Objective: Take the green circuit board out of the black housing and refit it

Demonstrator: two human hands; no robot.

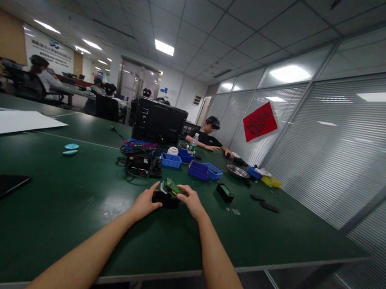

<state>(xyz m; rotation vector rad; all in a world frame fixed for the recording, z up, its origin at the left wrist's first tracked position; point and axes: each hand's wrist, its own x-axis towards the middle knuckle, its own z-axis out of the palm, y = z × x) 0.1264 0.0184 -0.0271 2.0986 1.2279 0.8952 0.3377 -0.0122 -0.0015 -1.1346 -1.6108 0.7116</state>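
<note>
On the green tabletop, a small black case (167, 201) sits between my hands. My left hand (146, 203) grips its left end, thumb along the near side and fingers behind. A green circuit board (174, 187) stands tilted above the case, and my right hand (191, 201) pinches its right edge. Beside the board's left edge a pale, light-coloured piece (163, 188) shows; what it is I cannot make out. Further right lies another black case (225, 192) with a green inside. The inside of the case I hold is mostly hidden.
Blue bins (171, 160), a tangle of cables with a black adapter (138, 162) and a monitor (160, 122) stand beyond my hands. To the right are a metal bowl (237, 171) and flat black pieces (269, 207). A co-worker (209, 137) sits across the table (81, 188).
</note>
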